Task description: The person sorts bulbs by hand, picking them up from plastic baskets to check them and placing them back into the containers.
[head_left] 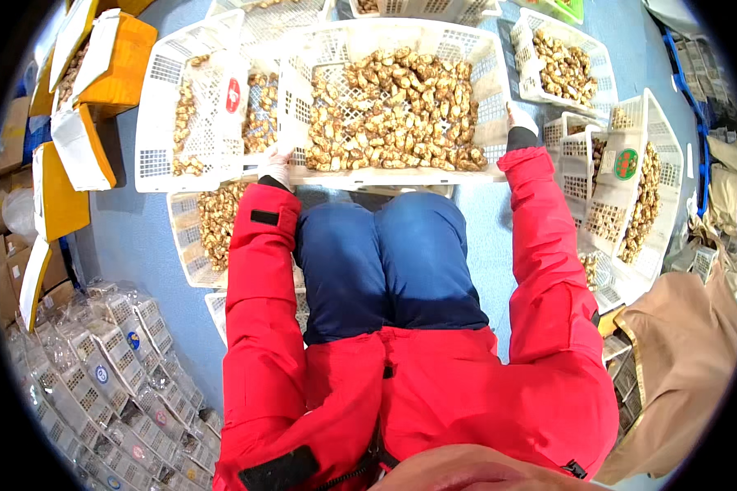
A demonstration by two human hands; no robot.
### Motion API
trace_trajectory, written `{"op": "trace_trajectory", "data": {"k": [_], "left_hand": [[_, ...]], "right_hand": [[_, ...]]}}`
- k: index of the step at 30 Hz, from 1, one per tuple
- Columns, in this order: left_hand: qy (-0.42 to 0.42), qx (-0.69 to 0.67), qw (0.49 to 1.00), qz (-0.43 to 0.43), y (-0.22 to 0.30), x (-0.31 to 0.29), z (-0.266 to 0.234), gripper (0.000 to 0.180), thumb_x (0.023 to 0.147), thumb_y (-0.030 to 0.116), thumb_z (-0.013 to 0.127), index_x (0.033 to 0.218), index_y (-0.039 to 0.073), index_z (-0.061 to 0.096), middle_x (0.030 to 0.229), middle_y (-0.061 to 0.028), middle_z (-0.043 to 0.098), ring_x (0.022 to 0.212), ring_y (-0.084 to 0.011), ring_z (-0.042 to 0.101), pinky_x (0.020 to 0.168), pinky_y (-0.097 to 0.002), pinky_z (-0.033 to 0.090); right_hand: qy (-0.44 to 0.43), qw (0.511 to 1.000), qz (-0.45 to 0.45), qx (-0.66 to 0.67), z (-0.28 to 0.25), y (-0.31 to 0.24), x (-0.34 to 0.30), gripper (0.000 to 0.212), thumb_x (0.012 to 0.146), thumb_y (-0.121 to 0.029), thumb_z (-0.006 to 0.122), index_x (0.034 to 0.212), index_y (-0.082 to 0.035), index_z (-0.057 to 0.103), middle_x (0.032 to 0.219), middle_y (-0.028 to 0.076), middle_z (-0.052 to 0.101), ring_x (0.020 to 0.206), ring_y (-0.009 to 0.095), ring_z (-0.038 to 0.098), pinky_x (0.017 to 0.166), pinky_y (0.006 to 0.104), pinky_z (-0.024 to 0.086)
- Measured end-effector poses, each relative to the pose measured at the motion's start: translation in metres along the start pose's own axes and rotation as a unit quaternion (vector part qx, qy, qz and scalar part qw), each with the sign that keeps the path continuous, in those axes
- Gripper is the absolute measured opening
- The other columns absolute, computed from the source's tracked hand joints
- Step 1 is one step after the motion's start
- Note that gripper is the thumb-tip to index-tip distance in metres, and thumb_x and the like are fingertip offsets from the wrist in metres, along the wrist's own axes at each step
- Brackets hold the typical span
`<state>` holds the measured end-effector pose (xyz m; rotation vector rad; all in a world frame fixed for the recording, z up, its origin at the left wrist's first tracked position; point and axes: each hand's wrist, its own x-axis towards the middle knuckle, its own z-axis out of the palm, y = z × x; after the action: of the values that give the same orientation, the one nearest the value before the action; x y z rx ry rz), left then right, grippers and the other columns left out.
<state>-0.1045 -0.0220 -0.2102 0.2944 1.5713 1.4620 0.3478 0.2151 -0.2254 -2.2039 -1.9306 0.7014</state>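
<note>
White plastic crate of brown mushrooms sits above the knees, both hands gripping it: left hand on its left rim, right hand on its right.

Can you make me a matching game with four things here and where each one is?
Things:
1. big crate
2. orange boxes
3. small clear tubs
4. tan cloth

Places:
a. lower left
b. held in both hands
c. upper left
d. lower right

Pairs: 1-b, 2-c, 3-a, 4-d. The left hand and right hand grip the crate's ends.
</note>
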Motion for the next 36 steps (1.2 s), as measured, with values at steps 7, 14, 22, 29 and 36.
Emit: {"op": "trace_trajectory", "data": {"k": [7,14,22,29,36], "left_hand": [[0.047,-0.181,0.980,0.068,0.038,-0.079,0.016,0.026,0.079,0.019,0.059,0.100,0.006,0.051,0.081,-0.0027,0.055,0.069,-0.0146,0.054,0.060,-0.0296,0.048],[-0.004,-0.229,0.965,0.131,0.082,-0.091,0.052,0.027,0.082,0.017,0.051,0.108,0.011,0.045,0.098,-0.0051,0.050,0.091,-0.0187,0.051,0.077,-0.0359,0.044],[-0.032,-0.227,0.965,0.126,0.068,-0.074,0.046,0.032,0.081,0.013,0.049,0.111,0.004,0.043,0.102,-0.0094,0.051,0.093,-0.0210,0.052,0.079,-0.0332,0.044],[-0.086,-0.199,0.976,0.006,0.011,-0.054,0.006,0.032,0.078,0.007,0.050,0.109,0.000,0.045,0.103,-0.0151,0.053,0.090,-0.0266,0.055,0.077,-0.0380,0.048],[-0.045,-0.152,0.976,-0.149,-0.028,-0.024,-0.010,0.032,0.081,0.018,0.049,0.109,0.003,0.049,0.100,-0.0105,0.057,0.087,-0.0269,0.056,0.075,-0.0423,0.047]], "right_hand": [[0.108,0.734,0.018,0.670,-0.020,-0.007,-0.070,0.026,0.081,-0.030,0.055,0.080,-0.004,0.060,0.063,0.000,0.051,0.055,0.009,0.043,0.052,0.0230,0.035],[0.245,0.667,-0.072,0.700,-0.106,-0.061,-0.087,0.019,0.077,-0.025,0.062,0.081,-0.007,0.061,0.061,-0.005,0.050,0.051,0.004,0.039,0.047,0.0167,0.031],[0.227,0.698,-0.051,0.678,-0.116,-0.075,-0.077,0.022,0.075,-0.024,0.065,0.070,-0.003,0.059,0.053,-0.006,0.043,0.047,0.005,0.035,0.044,0.0195,0.028],[0.150,0.822,0.044,0.548,-0.027,-0.015,-0.058,0.032,0.079,-0.033,0.057,0.069,-0.003,0.059,0.054,-0.003,0.044,0.046,0.008,0.035,0.044,0.0239,0.029],[0.110,0.977,0.085,0.164,0.006,0.029,-0.033,0.034,0.075,-0.034,0.054,0.087,-0.003,0.062,0.074,0.015,0.061,0.074,0.022,0.058,0.067,0.0310,0.043]]}}
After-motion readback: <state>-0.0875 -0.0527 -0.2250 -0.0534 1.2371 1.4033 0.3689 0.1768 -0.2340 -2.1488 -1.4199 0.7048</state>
